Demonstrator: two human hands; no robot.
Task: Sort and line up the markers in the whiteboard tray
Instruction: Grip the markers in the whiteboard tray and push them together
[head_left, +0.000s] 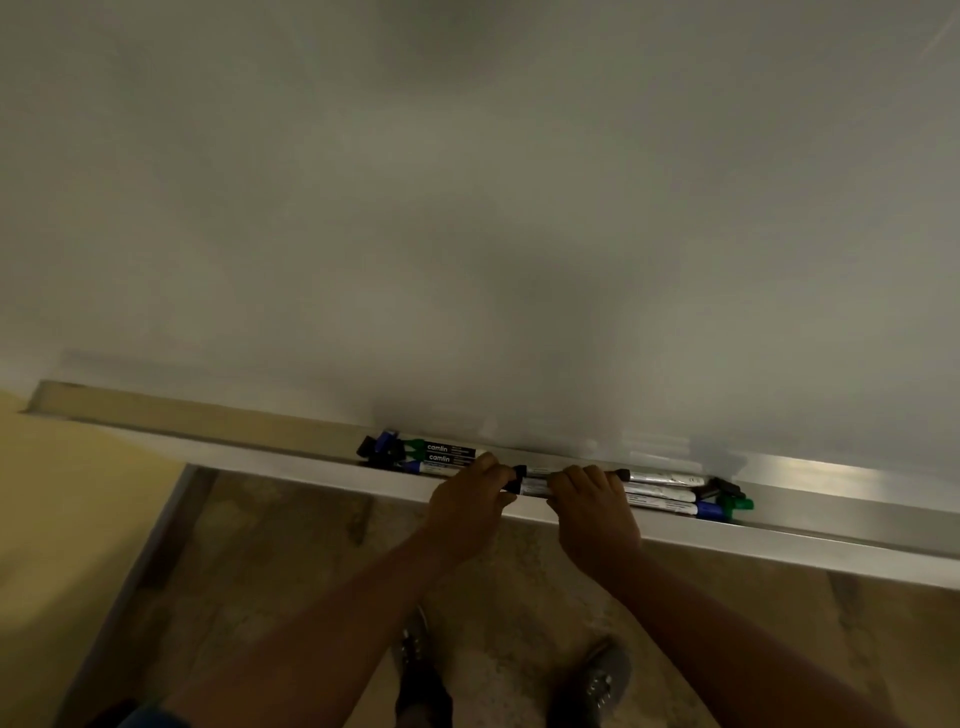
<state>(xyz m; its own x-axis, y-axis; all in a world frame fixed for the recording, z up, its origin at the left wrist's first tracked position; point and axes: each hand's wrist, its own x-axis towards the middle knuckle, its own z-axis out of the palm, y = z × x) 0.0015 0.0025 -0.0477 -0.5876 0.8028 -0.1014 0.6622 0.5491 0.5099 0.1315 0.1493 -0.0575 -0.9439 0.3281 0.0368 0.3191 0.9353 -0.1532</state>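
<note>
Bare forearms, dark shoes (592, 686) with pale specks, a blue garment edge (150, 717) below

Dim, soft-focus picture, with a broad shadow on the whiteboard (519, 234), faint glare on the tray (831, 475) and wide-angle bending at the edges.

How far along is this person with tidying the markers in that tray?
Seemingly near the end. The markers in the tray already lie lengthwise in two bundles, a left group and a right group. Left hand and right hand both have fingers curled on markers in the middle. What seems left is squaring the uneven cap ends; colours look mixed.
</note>
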